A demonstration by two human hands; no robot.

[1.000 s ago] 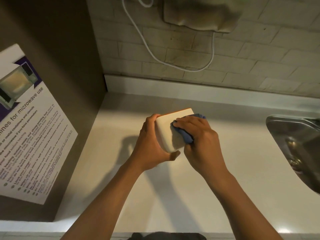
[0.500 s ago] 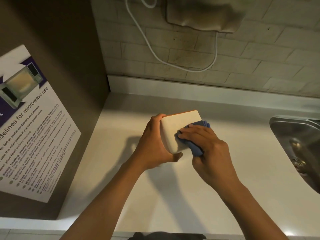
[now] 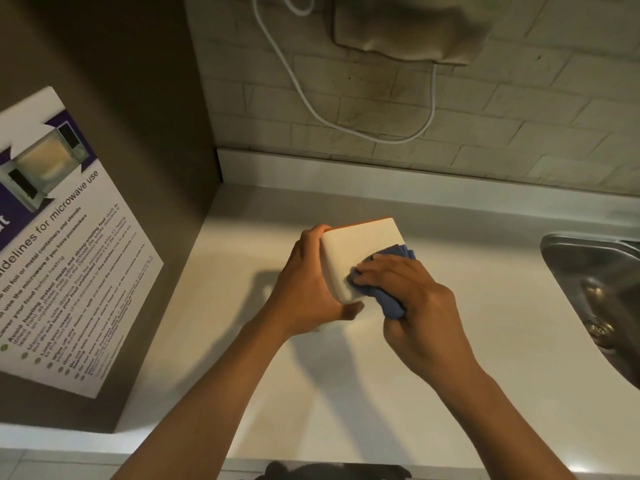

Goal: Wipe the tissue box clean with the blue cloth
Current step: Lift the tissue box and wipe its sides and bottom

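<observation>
The tissue box [image 3: 356,251] is cream with rounded corners and an orange edge along its far side. It is held tilted above the white counter [image 3: 450,393]. My left hand [image 3: 308,289] grips its left side, thumb under the near corner. My right hand [image 3: 415,306] holds the bunched blue cloth [image 3: 389,301] and presses it on the box's near right face. Part of the cloth sticks out behind my fingers at the box's right edge.
A brown cabinet side with a microwave-use poster [image 3: 59,244] stands at the left. A steel sink [image 3: 602,292] is set in at the right. On the tiled wall behind hang a white cable [image 3: 311,105] and a beige cloth [image 3: 405,29].
My right hand has slid the blue cloth down and left across the box face. The left hand keeps its grip, and the box has tilted slightly.
</observation>
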